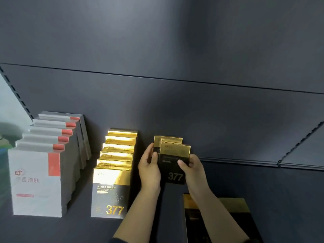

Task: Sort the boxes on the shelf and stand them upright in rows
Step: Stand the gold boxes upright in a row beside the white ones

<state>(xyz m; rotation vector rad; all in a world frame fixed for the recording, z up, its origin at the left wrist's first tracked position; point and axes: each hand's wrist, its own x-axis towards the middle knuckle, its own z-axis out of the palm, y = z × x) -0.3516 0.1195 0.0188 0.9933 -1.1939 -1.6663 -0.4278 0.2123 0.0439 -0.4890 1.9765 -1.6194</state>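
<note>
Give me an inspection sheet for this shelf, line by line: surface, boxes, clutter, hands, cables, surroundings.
surface: dark shelf, partly filled.
job's things: white boxes upright in a row at left; gold boxes upright in a row beside them; held pair of gold boxes upright right of that row, one behind the other; flat box lying down at front right.
clutter: nothing seen.
grips: left hand holds the held pair's left edge; right hand pinches its right side, thumb on the front.
cables: nothing seen.
surroundings: dark back panel; slotted upright at far left; blurred pale shape beyond it, cannot tell what.
</note>
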